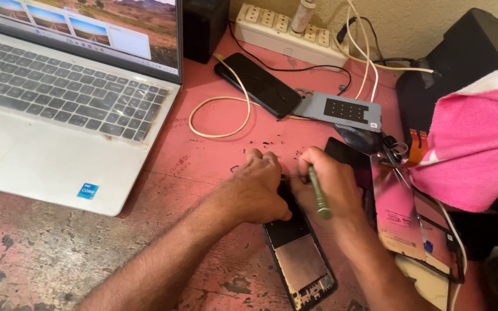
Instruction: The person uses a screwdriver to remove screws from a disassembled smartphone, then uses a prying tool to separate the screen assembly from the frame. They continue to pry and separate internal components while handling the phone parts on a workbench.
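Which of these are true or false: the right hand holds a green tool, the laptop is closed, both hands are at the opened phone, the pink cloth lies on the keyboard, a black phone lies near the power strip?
1. The right hand holds a green tool. True.
2. The laptop is closed. False: it is open, with its screen lit.
3. Both hands are at the opened phone. True: the left hand rests on its upper end.
4. The pink cloth lies on the keyboard. False: it lies at the far right.
5. A black phone lies near the power strip. True.
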